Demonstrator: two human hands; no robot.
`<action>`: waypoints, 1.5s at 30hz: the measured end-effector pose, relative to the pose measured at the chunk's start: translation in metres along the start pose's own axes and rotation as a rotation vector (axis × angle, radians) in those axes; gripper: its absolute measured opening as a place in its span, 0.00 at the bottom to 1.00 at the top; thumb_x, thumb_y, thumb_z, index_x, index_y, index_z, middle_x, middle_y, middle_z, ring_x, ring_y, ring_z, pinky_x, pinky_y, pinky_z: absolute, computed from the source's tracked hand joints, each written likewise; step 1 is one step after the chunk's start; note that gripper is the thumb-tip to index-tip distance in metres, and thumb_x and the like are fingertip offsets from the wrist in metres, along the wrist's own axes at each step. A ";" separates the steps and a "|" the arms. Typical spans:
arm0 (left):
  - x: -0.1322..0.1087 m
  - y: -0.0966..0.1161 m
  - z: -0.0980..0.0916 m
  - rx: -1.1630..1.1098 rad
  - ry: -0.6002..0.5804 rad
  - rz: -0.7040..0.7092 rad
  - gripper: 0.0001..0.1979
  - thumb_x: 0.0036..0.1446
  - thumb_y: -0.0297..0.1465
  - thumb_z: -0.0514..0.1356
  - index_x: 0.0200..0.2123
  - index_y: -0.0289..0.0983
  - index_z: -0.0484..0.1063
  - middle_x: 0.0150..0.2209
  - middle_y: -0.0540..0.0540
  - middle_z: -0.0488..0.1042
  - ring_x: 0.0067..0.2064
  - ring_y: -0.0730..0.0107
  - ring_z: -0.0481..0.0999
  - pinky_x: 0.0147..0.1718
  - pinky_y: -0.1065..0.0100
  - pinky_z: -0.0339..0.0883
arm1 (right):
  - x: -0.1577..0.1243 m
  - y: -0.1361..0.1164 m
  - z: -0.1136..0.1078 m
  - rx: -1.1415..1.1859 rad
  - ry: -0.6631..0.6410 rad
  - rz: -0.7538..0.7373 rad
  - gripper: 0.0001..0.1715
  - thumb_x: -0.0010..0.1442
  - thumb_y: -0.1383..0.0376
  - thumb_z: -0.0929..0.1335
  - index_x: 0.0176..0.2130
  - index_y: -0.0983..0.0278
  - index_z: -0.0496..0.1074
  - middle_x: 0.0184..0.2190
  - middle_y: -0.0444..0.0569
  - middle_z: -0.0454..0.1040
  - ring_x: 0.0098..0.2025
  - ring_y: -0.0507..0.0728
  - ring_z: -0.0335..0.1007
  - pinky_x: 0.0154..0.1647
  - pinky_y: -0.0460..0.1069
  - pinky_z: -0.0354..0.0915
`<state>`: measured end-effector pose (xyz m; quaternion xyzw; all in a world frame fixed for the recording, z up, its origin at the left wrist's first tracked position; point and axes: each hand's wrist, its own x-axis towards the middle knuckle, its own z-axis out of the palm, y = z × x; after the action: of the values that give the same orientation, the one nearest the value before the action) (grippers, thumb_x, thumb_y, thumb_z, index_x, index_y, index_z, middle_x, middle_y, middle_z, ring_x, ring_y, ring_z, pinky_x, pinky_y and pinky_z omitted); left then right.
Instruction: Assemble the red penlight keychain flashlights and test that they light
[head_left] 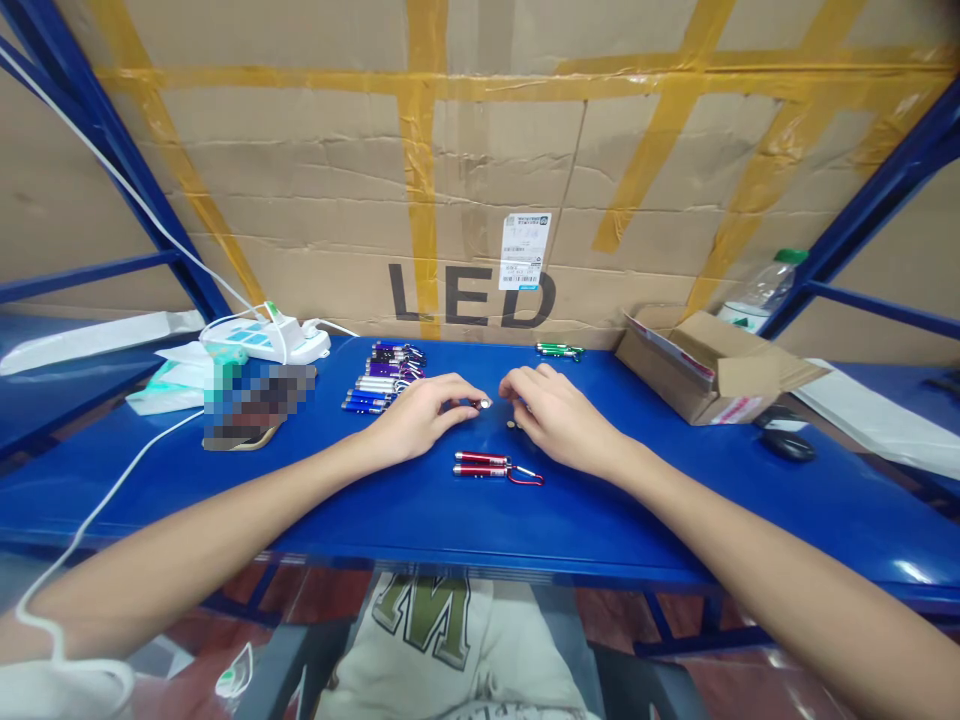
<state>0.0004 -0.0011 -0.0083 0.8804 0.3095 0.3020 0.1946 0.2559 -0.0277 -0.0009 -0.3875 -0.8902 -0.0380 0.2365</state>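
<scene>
Left hand (424, 415) pinches a small silvery piece (485, 404) at the centre of a blue table (562, 520); right hand (562, 415) curls its fingers, grip unclear. Red penlights (480, 470) lie at six o'clock. Three o'clock: open cardboard box (675, 375), contents hidden; behind, green-capped bottle (766, 285).

red pens (480, 470) — glossy metal | tabletop (420, 520) — smooth, shiny | backing sheet (315, 220): creased cardboard | bottle (769, 285): clear plastic
</scene>
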 end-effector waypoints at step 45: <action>-0.003 0.005 0.000 0.115 -0.036 0.064 0.11 0.75 0.34 0.60 0.53 0.39 0.79 0.49 0.43 0.80 0.50 0.59 0.80 0.53 0.59 0.72 | 0.001 -0.010 -0.008 0.217 0.146 -0.147 0.07 0.77 0.64 0.65 0.53 0.60 0.70 0.47 0.52 0.79 0.48 0.62 0.69 0.52 0.58 0.68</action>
<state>0.0009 -0.0070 -0.0066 0.9049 0.2943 0.2740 0.1394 0.2509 -0.0363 0.0077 -0.2897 -0.8955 0.0134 0.3377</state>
